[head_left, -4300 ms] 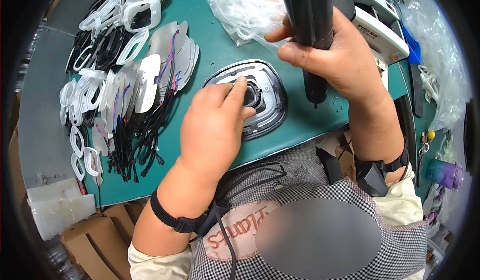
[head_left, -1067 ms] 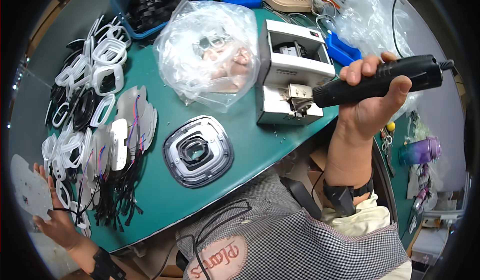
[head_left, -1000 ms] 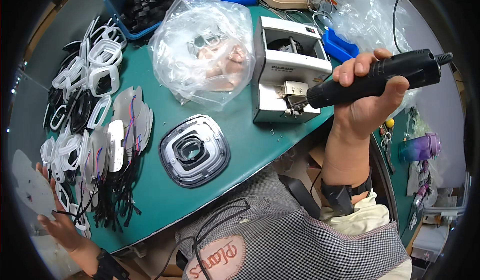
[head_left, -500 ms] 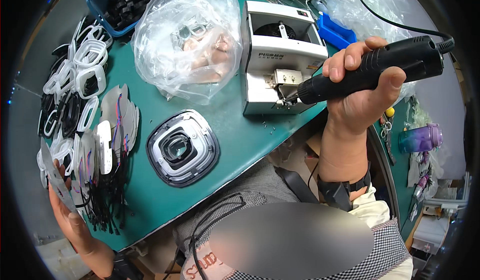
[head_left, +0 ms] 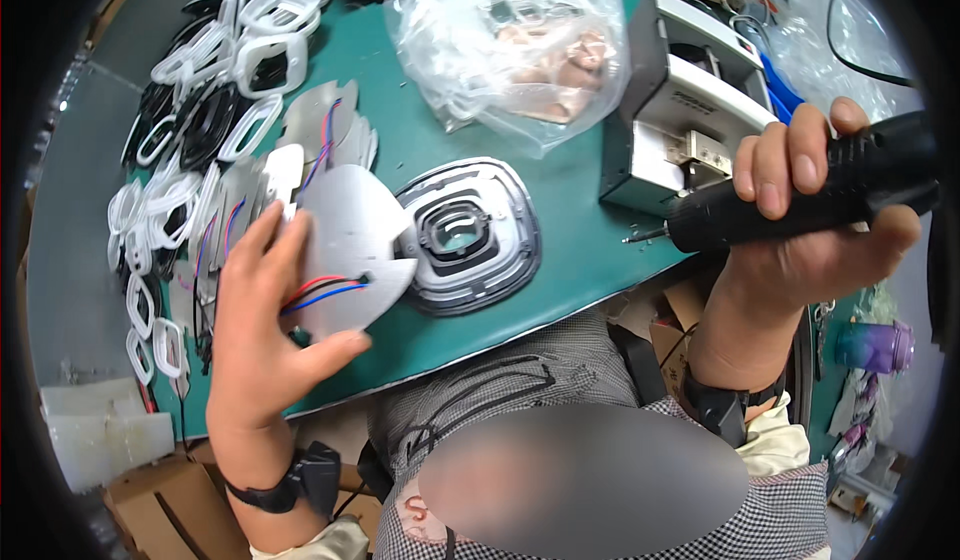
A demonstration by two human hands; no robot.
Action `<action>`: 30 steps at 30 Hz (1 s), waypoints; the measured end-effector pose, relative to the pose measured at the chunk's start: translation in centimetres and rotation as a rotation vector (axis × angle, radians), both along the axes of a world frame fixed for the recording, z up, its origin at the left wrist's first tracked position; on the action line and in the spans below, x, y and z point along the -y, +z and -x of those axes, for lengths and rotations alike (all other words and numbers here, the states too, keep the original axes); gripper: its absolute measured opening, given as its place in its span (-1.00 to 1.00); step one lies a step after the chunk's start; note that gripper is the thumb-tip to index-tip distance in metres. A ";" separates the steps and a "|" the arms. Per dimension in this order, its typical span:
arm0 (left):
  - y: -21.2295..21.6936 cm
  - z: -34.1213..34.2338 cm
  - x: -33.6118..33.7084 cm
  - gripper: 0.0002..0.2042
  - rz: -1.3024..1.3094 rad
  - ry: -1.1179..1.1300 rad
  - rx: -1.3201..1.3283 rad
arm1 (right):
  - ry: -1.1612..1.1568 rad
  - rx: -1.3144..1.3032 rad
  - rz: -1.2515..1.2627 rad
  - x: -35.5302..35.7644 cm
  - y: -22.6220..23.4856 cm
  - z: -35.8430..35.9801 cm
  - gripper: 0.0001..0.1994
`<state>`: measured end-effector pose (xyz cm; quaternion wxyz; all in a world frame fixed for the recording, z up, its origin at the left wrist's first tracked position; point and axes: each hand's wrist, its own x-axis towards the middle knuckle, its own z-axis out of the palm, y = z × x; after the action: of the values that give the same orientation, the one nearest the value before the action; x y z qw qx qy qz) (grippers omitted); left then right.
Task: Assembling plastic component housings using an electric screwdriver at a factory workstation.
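Okay, clear bag [head_left: 440, 35] ahead-left of right grip [head_left: 783, 262], pale pieces [head_left: 560, 65] inside. That grip's closed round black screwdriver [head_left: 845, 192], bit [head_left: 650, 234] pointing left, long axis left-right. Left grip [head_left: 260, 335] holds wired gray plate [head_left: 345, 225], notch facing right; ringed housing [head_left: 484, 266] right of it.

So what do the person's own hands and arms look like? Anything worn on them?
The left hand and right hand are gloveless. Each forearm wears a black strap with an angular black device; cream sleeves sit nearer the elbows.
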<state>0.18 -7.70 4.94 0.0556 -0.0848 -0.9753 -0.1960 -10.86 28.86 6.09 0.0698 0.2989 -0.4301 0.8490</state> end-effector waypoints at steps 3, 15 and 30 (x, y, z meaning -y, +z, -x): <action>-0.4 0.3 -0.7 -0.09 0.091 -0.041 -0.036 | 0.107 -0.046 -0.088 1.5 1.2 0.1 -0.22; -3.5 4.2 -5.1 -0.11 -0.067 -0.198 -0.034 | 0.275 -0.194 -0.057 6.4 -0.5 1.8 -0.22; -4.1 4.7 -5.3 -0.10 -0.125 -0.199 -0.012 | 0.215 -0.177 0.024 9.9 -3.2 3.2 -0.13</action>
<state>-4.55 -2.42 0.85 0.0469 -0.1787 -0.9477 -0.2604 -14.10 18.97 2.85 0.0198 0.4161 -0.3778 0.8269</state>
